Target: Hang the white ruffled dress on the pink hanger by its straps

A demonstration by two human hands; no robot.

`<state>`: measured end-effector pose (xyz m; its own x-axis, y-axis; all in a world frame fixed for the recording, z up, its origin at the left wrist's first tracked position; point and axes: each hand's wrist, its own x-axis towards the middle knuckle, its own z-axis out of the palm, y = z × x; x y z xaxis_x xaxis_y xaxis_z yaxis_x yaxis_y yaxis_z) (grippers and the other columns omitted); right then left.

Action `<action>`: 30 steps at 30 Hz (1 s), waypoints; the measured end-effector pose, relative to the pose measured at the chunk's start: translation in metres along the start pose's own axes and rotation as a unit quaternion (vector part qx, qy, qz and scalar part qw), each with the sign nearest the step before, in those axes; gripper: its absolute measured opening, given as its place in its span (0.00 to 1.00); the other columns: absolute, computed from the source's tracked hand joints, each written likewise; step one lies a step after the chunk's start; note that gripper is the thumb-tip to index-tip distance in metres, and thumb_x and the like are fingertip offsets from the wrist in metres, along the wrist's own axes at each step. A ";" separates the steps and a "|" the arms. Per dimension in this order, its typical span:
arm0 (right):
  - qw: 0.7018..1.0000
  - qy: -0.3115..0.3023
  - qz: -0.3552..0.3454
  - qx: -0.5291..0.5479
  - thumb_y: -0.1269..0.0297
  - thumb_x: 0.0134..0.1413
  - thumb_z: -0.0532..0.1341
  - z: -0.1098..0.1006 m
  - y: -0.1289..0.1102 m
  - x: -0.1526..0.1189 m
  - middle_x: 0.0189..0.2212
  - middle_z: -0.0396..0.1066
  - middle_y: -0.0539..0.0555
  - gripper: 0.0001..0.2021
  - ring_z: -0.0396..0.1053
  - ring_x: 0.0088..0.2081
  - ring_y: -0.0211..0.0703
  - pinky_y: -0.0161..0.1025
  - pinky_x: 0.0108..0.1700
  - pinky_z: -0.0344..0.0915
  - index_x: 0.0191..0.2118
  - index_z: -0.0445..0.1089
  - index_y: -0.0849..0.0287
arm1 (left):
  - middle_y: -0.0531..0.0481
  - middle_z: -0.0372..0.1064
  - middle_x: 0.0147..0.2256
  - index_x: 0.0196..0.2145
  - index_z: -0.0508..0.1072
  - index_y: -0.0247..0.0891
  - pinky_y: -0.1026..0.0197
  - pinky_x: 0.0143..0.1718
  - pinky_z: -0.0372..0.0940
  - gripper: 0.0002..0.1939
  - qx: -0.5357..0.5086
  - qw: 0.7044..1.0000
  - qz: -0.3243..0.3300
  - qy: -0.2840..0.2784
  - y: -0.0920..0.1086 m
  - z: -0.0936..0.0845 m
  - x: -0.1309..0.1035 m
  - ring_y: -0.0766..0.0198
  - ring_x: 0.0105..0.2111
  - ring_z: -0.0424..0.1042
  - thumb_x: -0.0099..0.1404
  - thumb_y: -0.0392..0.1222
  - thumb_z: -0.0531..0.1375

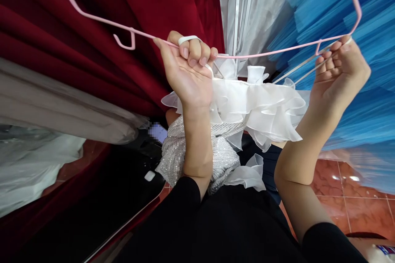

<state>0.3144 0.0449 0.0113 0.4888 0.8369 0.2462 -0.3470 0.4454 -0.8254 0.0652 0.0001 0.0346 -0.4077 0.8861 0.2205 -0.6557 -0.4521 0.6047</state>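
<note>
Two hands are working at one pink hanger (256, 54), held up at head height. Going left to right: a dark red velvet garment (92, 28) is hanging behind the hanger's left end. The left hand (188, 72) is gripping the lower bar, its fingers (194, 51) curled shut over the bar, with a white strap loop (189, 40) lying across them. A white ruffled dress (262, 107) is hanging just below the bar, between the two hands, its sequinned bodice (179, 152) trailing beneath. The right hand (339, 70) is gripping near the hanger's right notch, fingers closed around a thin white strap (296, 72) there. Blue pleated tulle (354, 123) is hanging behind it, above red floor tiles (358, 209).
</note>
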 end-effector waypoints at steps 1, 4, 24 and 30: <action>1.000 -0.006 0.009 0.007 0.78 0.52 0.57 0.000 0.002 0.000 0.28 0.70 0.53 0.12 0.70 0.25 0.31 0.30 0.31 0.70 0.30 0.78 0.62 | 0.54 0.39 0.21 0.23 0.51 0.41 0.58 0.33 0.58 0.25 0.009 1.000 -0.002 0.008 0.002 0.000 0.000 0.63 0.21 0.51 0.71 0.60 0.41; 1.000 -0.020 0.003 0.010 0.77 0.50 0.57 0.000 0.006 0.001 0.29 0.70 0.52 0.11 0.68 0.27 0.31 0.29 0.31 0.69 0.30 0.77 0.60 | 0.53 0.44 0.20 0.24 0.52 0.42 0.57 0.35 0.57 0.24 0.046 0.998 -0.017 0.036 0.006 -0.001 0.000 0.59 0.24 0.57 0.70 0.61 0.42; 0.965 -0.235 0.081 0.079 0.59 0.59 0.59 0.075 -0.006 -0.077 0.43 0.75 0.51 0.08 0.73 0.49 0.44 0.44 0.59 0.66 0.42 0.73 0.52 | 0.51 0.50 0.24 0.25 0.56 0.41 0.54 0.49 0.67 0.21 0.009 0.996 -0.087 -0.015 -0.020 0.004 -0.006 0.62 0.30 0.63 0.73 0.51 0.41; 0.973 -0.197 0.073 0.097 0.53 0.63 0.51 0.087 0.010 -0.099 0.31 0.66 0.50 0.12 0.72 0.46 0.43 0.47 0.57 0.66 0.36 0.68 0.49 | 0.51 0.51 0.26 0.25 0.56 0.41 0.54 0.49 0.67 0.21 0.029 0.994 -0.096 -0.034 -0.020 -0.002 -0.005 0.62 0.34 0.67 0.73 0.52 0.40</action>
<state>0.1926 -0.0058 0.0232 0.0904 0.9360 0.3401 -0.5523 0.3313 -0.7650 0.0794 0.0041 0.0199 -0.2338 0.9612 0.1464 -0.6783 -0.2691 0.6837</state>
